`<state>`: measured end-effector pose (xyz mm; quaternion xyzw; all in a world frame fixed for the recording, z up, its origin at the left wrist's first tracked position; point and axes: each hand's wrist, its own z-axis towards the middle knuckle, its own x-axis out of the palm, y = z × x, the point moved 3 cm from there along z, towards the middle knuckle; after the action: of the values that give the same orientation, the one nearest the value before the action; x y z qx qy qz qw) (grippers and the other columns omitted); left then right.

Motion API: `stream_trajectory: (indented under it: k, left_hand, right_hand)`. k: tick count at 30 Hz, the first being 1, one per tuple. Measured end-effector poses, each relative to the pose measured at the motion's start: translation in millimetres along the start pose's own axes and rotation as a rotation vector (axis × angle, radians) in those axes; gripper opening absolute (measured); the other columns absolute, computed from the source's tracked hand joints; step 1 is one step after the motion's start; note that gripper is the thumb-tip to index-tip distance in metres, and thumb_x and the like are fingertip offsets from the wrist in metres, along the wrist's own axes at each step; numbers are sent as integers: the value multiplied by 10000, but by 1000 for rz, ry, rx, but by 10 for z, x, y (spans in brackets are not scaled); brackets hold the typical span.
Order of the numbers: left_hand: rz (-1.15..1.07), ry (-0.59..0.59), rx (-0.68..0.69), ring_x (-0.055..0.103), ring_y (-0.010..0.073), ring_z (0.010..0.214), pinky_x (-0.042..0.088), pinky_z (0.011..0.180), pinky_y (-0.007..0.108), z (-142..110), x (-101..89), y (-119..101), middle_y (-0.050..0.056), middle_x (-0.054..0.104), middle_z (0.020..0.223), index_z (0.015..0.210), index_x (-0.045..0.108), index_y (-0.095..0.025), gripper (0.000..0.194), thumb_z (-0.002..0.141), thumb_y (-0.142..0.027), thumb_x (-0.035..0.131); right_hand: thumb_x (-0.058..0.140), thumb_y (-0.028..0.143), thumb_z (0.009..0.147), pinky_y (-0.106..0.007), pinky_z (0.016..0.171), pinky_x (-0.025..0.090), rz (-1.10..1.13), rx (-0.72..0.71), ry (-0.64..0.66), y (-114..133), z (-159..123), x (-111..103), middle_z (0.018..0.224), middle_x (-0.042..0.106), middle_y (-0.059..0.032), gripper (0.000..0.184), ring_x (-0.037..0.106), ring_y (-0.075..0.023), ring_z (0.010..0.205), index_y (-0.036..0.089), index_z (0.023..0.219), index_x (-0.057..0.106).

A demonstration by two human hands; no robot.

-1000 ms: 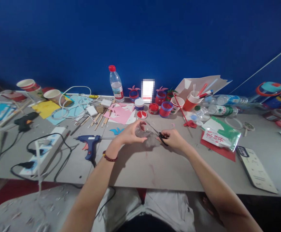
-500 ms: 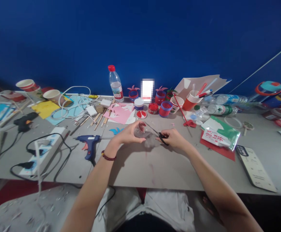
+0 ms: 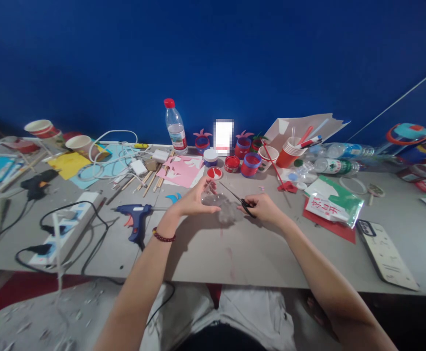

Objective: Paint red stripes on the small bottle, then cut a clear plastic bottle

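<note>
My left hand (image 3: 194, 200) is curled round a clear plastic piece (image 3: 220, 207), which looks like part of a cut bottle; its exact outline is hard to make out. A pair of scissors with black handles (image 3: 248, 208) is in my right hand (image 3: 266, 209), the fingers closed on the handles. The blades point up and to the left, close to the plastic piece; whether they touch it I cannot tell. Just behind my left hand lies a red-smeared lid (image 3: 214, 173), and a blue paper cutout (image 3: 173, 197) is beside its wrist.
A blue glue gun (image 3: 135, 217) and a power strip (image 3: 68, 226) with cables lie to the left. Paint jars (image 3: 232, 164), a standing bottle (image 3: 176, 129) and paper cups (image 3: 291, 151) line the back. A phone (image 3: 386, 253) rests at the right front edge.
The clear plastic piece has turned in my left hand, its opening no longer facing the same way. My left fingers shifted slightly left, and the scissors stay nearly in place.
</note>
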<state>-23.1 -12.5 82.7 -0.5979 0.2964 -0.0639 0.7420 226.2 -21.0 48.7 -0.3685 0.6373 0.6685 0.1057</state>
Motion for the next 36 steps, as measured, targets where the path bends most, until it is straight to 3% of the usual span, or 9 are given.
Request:
stream_trajectory:
  k: [5,9,12,14,17,25,36]
  left_hand:
    - [156,-133,77,607,242,1057,501,986,458,24,-50,2,84,618,1114,1203,545,-202,589,700,-382,793]
    - [193,-192,92,599,254,1139,459,1051,479,46,9,4,106,625,1214,1310,503,-220,594,763,-315,714]
    - [250,-254,71,614,256,1063,491,997,476,74,88,23,111,627,1206,1292,504,-209,714,678,-387,821]
    - [309,-303,39,626,260,1015,506,962,475,89,120,40,83,648,1097,1258,529,-202,786,597,-433,886]
    - [339,-342,33,644,237,977,517,940,438,96,140,49,48,657,1020,1228,552,-208,697,631,-377,870]
    - [316,-268,80,647,226,1001,518,948,414,83,221,97,65,668,1065,1246,545,-206,638,680,-331,812]
    - [230,-195,56,654,210,1001,524,960,396,62,174,73,58,665,1065,1228,550,-207,620,681,-345,809]
  right_hand:
    - [659,583,769,-235,445,263,61,65,-23,0,-3,24,475,430,50,483,344,-82,447,207,573,428]
    - [653,600,761,-237,412,262,87,130,-37,18,-13,52,440,441,48,490,361,-84,392,215,560,425]
    - [649,595,758,-236,401,264,100,149,-45,52,-29,60,416,435,50,491,373,-86,363,219,551,412]
    - [648,592,758,-236,397,267,102,164,-41,68,-38,63,402,435,50,486,387,-91,347,221,552,410]
    - [637,580,763,-238,401,279,89,176,-38,77,-40,64,403,445,47,477,405,-97,342,223,558,395]
    - [611,570,753,-254,462,265,-39,75,-136,131,-35,47,466,411,40,451,323,-93,460,217,550,415]
    - [627,558,749,-259,490,227,-63,10,-97,88,-15,-11,488,323,59,480,272,-94,507,218,535,363]
